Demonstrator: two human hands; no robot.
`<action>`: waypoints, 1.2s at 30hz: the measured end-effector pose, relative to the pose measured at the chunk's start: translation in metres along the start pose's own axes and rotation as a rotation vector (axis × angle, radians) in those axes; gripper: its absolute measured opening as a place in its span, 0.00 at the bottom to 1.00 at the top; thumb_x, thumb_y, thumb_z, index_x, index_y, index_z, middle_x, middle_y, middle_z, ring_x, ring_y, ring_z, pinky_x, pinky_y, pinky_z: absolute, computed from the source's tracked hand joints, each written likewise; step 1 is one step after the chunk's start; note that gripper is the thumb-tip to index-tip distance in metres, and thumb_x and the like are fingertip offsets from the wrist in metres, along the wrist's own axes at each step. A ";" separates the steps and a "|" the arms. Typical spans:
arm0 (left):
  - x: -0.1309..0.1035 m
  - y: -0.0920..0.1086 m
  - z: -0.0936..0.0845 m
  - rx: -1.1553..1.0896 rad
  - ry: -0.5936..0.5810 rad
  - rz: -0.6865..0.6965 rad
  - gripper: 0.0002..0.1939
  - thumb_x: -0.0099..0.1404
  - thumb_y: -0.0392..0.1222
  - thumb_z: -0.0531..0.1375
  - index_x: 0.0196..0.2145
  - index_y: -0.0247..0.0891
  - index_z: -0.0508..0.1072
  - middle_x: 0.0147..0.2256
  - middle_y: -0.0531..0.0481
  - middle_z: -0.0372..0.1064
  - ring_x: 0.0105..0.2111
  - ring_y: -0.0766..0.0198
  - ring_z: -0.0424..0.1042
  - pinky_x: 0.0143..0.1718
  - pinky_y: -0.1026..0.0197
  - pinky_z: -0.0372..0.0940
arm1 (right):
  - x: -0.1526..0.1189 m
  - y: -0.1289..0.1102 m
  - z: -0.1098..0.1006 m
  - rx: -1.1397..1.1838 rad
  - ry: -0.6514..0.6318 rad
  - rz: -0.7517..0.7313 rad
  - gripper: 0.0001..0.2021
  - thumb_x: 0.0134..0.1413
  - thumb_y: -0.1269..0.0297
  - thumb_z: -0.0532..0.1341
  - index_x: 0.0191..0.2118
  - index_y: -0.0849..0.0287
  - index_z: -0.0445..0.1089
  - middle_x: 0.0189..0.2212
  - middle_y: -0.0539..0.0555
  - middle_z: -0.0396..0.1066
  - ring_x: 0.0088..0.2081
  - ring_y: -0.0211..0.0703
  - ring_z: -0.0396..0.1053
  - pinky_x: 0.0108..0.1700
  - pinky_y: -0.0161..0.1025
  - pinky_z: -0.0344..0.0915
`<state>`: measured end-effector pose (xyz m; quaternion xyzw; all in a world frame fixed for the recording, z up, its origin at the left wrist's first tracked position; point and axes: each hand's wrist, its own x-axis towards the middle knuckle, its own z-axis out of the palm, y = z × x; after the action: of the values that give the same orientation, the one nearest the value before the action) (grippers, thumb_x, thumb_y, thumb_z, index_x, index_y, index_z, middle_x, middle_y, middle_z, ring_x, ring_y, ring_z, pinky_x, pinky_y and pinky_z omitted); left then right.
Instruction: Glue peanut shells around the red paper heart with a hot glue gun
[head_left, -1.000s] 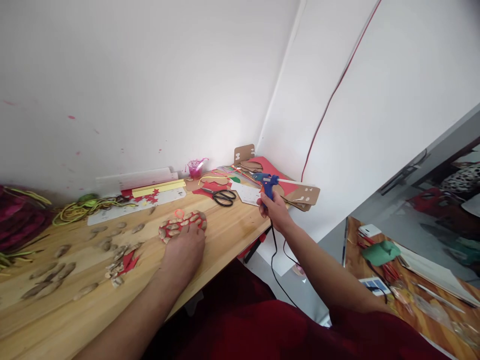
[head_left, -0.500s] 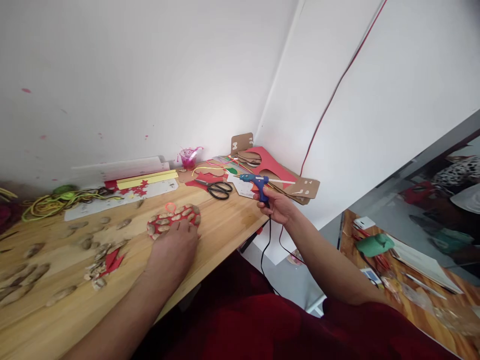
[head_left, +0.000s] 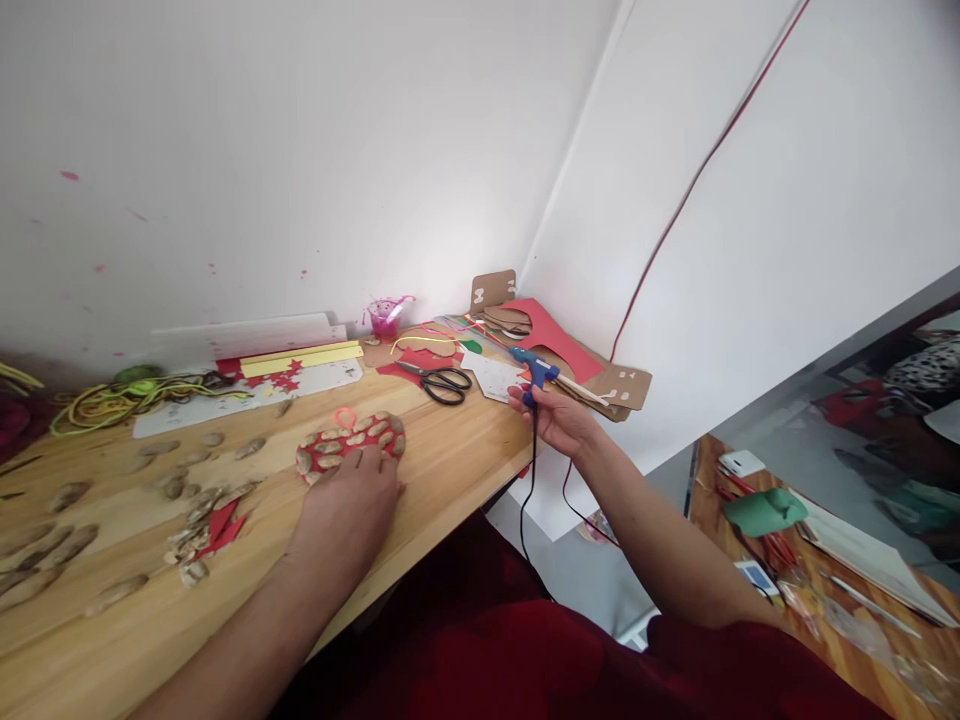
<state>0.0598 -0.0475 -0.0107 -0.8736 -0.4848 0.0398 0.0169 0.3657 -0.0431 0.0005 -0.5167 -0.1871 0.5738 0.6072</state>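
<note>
A red piece covered with peanuts in their shells (head_left: 330,447), with an orange loop (head_left: 345,418) at its top, lies on the wooden table. My left hand (head_left: 354,505) rests over its lower part with bent fingers; what they grip, if anything, is hidden. On the right, my right hand (head_left: 553,415) holds a blue glue gun (head_left: 536,370) by its handle, above the table's edge. A white glue stick sticks out of the gun's back, and a black cord hangs down. Black-handled scissors (head_left: 444,384) lie between my hands.
Loose peanuts (head_left: 52,550) and red scraps (head_left: 223,527) lie left. Behind are yarn (head_left: 97,400), yellow strips (head_left: 300,358), a pink-stained cup (head_left: 386,318) and cardboard (head_left: 630,385). A second table (head_left: 705,500) with a green roll stands right.
My right hand has tilted the glue gun, its back end now pointing lower right. The view has shifted slightly. My left hand stays over the peanut-covered piece.
</note>
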 end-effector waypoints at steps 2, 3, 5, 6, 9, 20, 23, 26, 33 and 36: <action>0.000 0.000 0.000 -0.001 -0.007 0.001 0.19 0.76 0.37 0.49 0.51 0.27 0.77 0.49 0.30 0.74 0.45 0.44 0.77 0.43 0.48 0.73 | 0.004 0.002 0.002 -0.016 0.011 0.046 0.11 0.74 0.73 0.52 0.40 0.60 0.70 0.34 0.57 0.81 0.31 0.39 0.81 0.23 0.28 0.72; 0.001 -0.001 0.000 -0.001 -0.009 0.003 0.19 0.76 0.38 0.49 0.51 0.27 0.77 0.49 0.30 0.74 0.45 0.44 0.77 0.43 0.48 0.73 | 0.006 0.002 0.003 -0.023 0.013 0.066 0.11 0.74 0.72 0.52 0.40 0.61 0.70 0.33 0.57 0.81 0.31 0.40 0.81 0.23 0.28 0.72; 0.001 -0.001 0.001 -0.003 -0.008 0.008 0.19 0.76 0.38 0.50 0.51 0.27 0.77 0.49 0.31 0.74 0.45 0.43 0.77 0.43 0.47 0.73 | 0.012 0.001 0.005 -0.031 0.018 0.098 0.11 0.75 0.70 0.52 0.41 0.62 0.70 0.33 0.58 0.81 0.30 0.41 0.81 0.22 0.29 0.72; 0.001 -0.001 0.001 -0.004 -0.006 0.008 0.18 0.76 0.38 0.50 0.51 0.28 0.77 0.49 0.31 0.74 0.46 0.43 0.77 0.44 0.47 0.73 | 0.015 0.001 0.006 -0.032 0.022 0.108 0.11 0.75 0.69 0.52 0.42 0.63 0.70 0.33 0.58 0.82 0.29 0.42 0.81 0.22 0.29 0.72; 0.001 -0.001 0.003 -0.006 0.007 0.004 0.17 0.75 0.37 0.52 0.49 0.29 0.78 0.48 0.33 0.75 0.49 0.42 0.76 0.46 0.47 0.73 | 0.023 -0.001 0.009 -0.023 0.043 0.118 0.11 0.76 0.68 0.52 0.43 0.63 0.70 0.31 0.58 0.81 0.28 0.41 0.81 0.22 0.29 0.72; 0.002 -0.005 0.011 -0.012 0.058 0.008 0.18 0.75 0.38 0.51 0.51 0.31 0.78 0.46 0.33 0.76 0.47 0.44 0.77 0.44 0.48 0.73 | 0.027 0.009 0.026 0.075 0.067 0.126 0.10 0.77 0.67 0.50 0.46 0.59 0.68 0.30 0.54 0.80 0.29 0.38 0.81 0.22 0.27 0.72; 0.002 -0.007 0.015 0.007 0.071 0.022 0.19 0.76 0.38 0.49 0.50 0.31 0.78 0.46 0.33 0.76 0.47 0.43 0.77 0.43 0.48 0.73 | 0.027 0.014 0.034 0.110 0.063 0.127 0.09 0.76 0.68 0.51 0.47 0.59 0.68 0.32 0.54 0.80 0.31 0.39 0.82 0.22 0.27 0.72; 0.003 -0.010 0.019 0.023 0.092 0.044 0.21 0.77 0.39 0.47 0.50 0.31 0.79 0.49 0.32 0.76 0.48 0.42 0.77 0.41 0.47 0.74 | 0.029 0.022 0.042 0.138 0.071 0.125 0.09 0.76 0.69 0.51 0.47 0.58 0.67 0.33 0.54 0.80 0.34 0.40 0.82 0.22 0.27 0.72; 0.003 -0.012 0.020 0.007 0.106 0.049 0.21 0.76 0.39 0.47 0.50 0.32 0.79 0.50 0.30 0.76 0.48 0.41 0.77 0.41 0.45 0.74 | 0.032 0.025 0.037 0.139 0.129 0.103 0.10 0.76 0.68 0.49 0.42 0.58 0.65 0.34 0.55 0.80 0.35 0.40 0.83 0.22 0.26 0.70; 0.002 -0.010 0.017 0.003 0.083 0.041 0.21 0.76 0.39 0.47 0.50 0.33 0.79 0.50 0.31 0.76 0.48 0.41 0.77 0.42 0.45 0.74 | 0.029 0.022 0.028 0.124 0.147 0.092 0.09 0.76 0.69 0.49 0.41 0.57 0.64 0.36 0.56 0.80 0.36 0.41 0.83 0.22 0.27 0.70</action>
<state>0.0508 -0.0401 -0.0276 -0.8841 -0.4657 0.0049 0.0374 0.3397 -0.0097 -0.0178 -0.5270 -0.0823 0.5720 0.6231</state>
